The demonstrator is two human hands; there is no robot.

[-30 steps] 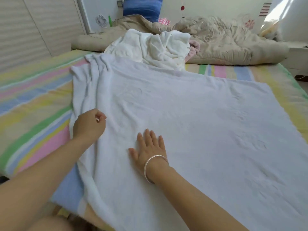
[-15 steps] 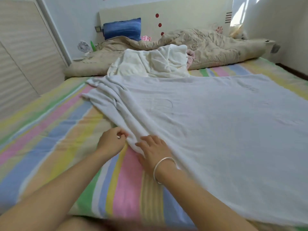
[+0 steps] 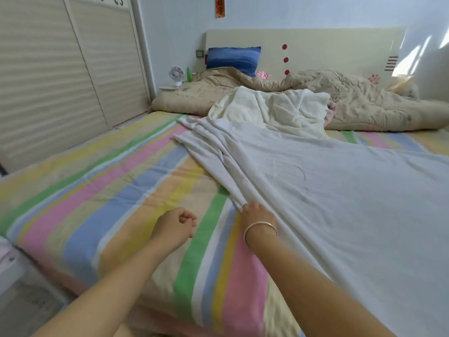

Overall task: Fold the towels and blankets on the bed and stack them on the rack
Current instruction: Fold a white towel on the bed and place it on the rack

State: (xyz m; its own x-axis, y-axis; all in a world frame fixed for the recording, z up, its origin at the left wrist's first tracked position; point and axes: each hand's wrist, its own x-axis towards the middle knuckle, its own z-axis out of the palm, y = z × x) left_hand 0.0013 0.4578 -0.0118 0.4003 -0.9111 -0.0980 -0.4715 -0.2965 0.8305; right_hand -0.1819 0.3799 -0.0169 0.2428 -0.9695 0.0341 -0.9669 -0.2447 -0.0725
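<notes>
A large white towel (image 3: 340, 203) lies spread over the right half of the striped bed (image 3: 109, 203). Its left edge is bunched into long folds. My right hand (image 3: 257, 215), with a bangle on the wrist, grips that bunched edge near the bed's front. My left hand (image 3: 173, 224) hovers just left of it over the bare striped sheet, with its fingers curled and holding nothing, apart from the towel. A crumpled cream blanket (image 3: 267, 110) sits behind the towel.
A beige quilt (image 3: 364, 103) is heaped along the headboard, with a blue pillow (image 3: 233, 59) behind it. A small fan (image 3: 177, 74) and a green bottle (image 3: 188, 74) stand in the far corner. Sliding wardrobe doors (image 3: 60, 69) run along the left.
The towel's left edge has been drawn rightward into folds, baring more striped sheet. My left hand has let go of it. My right hand went from lying flat to gripping the edge.
</notes>
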